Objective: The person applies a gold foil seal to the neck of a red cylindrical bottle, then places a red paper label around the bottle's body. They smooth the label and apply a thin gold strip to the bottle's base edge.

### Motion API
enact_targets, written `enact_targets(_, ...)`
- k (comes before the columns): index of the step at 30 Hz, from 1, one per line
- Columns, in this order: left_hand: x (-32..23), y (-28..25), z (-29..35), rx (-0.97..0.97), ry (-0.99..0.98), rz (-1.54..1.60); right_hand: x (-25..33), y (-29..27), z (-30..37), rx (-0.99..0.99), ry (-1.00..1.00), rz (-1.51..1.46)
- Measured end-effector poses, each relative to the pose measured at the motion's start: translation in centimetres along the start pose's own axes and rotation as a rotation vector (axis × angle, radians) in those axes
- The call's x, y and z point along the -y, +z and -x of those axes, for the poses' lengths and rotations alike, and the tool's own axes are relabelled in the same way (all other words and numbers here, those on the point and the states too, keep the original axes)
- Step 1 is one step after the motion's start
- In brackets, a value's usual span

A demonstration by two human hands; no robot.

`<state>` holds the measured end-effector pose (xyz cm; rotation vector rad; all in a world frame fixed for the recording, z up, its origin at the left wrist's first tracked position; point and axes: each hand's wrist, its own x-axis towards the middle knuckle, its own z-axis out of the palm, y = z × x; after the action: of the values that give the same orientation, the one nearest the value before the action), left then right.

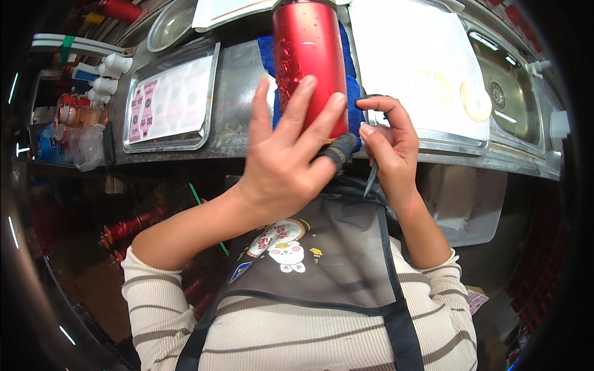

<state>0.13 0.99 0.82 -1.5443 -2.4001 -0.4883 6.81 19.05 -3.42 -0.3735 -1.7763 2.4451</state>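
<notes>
A shiny red metal cylinder (309, 55), wet with droplets, lies lengthwise on a blue cloth (266, 55). Across its near end my left hand (284, 154) rests with fingers spread out. Its thumb is beside a dark grey wrapped piece (340, 151) at the cylinder's lower end; whether the thumb wears it I cannot tell. To the right, my right hand (393, 139) is closed in a pinch, with a thin grey pointed tool (371, 179) sticking out below it. Something black covers or touches the right index fingertip.
On the left stands a metal tray (213, 86) with pink and white printed sheets (176, 96). White sheets (402, 62) cover another tray at right, a round sticker (475, 102) on them. Beyond is a metal sink (520, 123). Bottles and a plastic bag (86, 148) crowd the left end.
</notes>
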Motion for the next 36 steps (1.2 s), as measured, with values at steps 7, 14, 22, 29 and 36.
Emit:
enact_targets(7, 1.1, 1.2, 3.4, -0.132, 0.041, 0.063, 0.9, -1.6, 1.5, -0.091, -0.186, 0.449)
enact_targets(14, 0.5, 2.4, -1.2, -0.092, -0.097, 0.007, -0.6, -0.6, 2.9, 0.269, -0.567, 0.68)
enact_targets(22, 0.4, 5.1, 1.5, -0.271, -0.277, 0.164, -1.4, -0.7, 5.6, -0.006, -0.27, 0.468)
enact_targets(29, 1.0, 6.6, 3.8, -0.343, -0.404, 0.466, -1.4, -0.3, 5.5, -0.071, -0.144, 0.529)
enact_targets(36, 1.1, 6.7, 3.9, -0.308, -0.409, 0.519, -0.3, -0.8, 4.9, -0.039, -0.213, 0.698)
